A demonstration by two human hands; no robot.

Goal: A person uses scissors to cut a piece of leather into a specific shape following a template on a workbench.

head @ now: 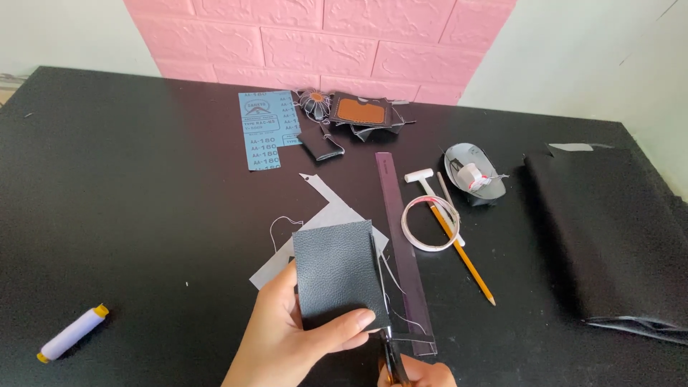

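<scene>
My left hand [290,337] grips a black textured leather rectangle [335,271] from below, thumb pressed on its lower edge. My right hand [419,374], mostly out of the frame at the bottom, holds scissors [384,301] whose thin blades run up along the rectangle's right edge. A narrow trimmed strip of the black material [414,337] sticks out to the right near the scissor pivot. Under the rectangle lies a grey offcut sheet [331,211].
On the black table [143,215]: a dark purple ruler [401,244], a yellow pencil [462,254], a white tape ring [429,223], a small white hammer [423,179], a blue sandpaper sheet [266,129], leather pieces [358,113], a thread spool [72,335], a grey dish [473,175], folded black fabric [616,236].
</scene>
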